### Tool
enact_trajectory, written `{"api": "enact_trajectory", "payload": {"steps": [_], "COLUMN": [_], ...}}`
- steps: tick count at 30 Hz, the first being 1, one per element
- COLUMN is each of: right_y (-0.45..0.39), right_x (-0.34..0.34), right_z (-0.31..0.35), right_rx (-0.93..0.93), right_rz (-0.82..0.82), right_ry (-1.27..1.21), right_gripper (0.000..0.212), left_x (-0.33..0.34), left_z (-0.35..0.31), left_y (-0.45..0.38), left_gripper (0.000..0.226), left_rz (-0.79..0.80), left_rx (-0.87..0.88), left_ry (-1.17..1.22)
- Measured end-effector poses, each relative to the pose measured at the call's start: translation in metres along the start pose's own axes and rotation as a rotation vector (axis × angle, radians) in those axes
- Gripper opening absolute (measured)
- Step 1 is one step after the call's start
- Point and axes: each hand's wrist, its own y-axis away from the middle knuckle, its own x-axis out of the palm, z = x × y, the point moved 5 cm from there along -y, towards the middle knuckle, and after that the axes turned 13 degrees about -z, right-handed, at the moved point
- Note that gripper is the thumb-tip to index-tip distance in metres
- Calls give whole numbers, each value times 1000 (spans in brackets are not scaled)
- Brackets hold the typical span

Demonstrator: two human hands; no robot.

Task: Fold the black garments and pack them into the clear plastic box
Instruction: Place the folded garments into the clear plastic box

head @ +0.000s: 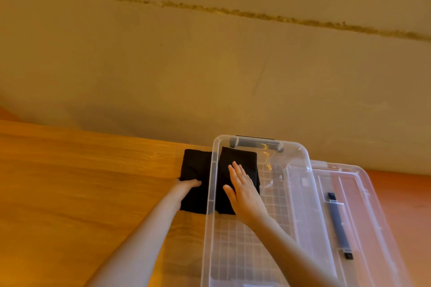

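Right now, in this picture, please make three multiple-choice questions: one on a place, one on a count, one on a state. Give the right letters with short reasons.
1. Where does the lid lie?
A. On the table, on the right of the clear plastic box
B. Closed on top of the box
C. On the left of the box

2. How many folded black garments can be seen?
A. One
B. Two
C. Four

3. How is the right hand?
A. Curled into a fist
B. Pinching the box handle
C. Flat, with straight fingers, on the garment in the box

Answers:
1 A: the lid rests beside the box's right wall and the box is open.
2 B: one garment is in the box, and the garment on the table is under the left hand.
3 C: the fingers are spread over the black cloth.
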Motion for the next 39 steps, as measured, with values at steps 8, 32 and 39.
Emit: {"api": "enact_trajectory", "payload": {"steps": [8,32,39], "right_y": [-1,28,34], "right_x": [-32,-76,-94], "right_z": [10,-27,-79], "right_rx": [64,518,534], "right_rz": [-217,-121,-281], "right_ry": [-197,-1184,-1098], "right_gripper": [53,65,27], "left_x": [-53,43,110], "left_z": [-23,-58,-51], "left_y": [35,151,146], "left_gripper": [62,47,39], "left_rz": [41,426,365], "left_rx": [44,304,433], "left_ry": [386,125,-5]}}
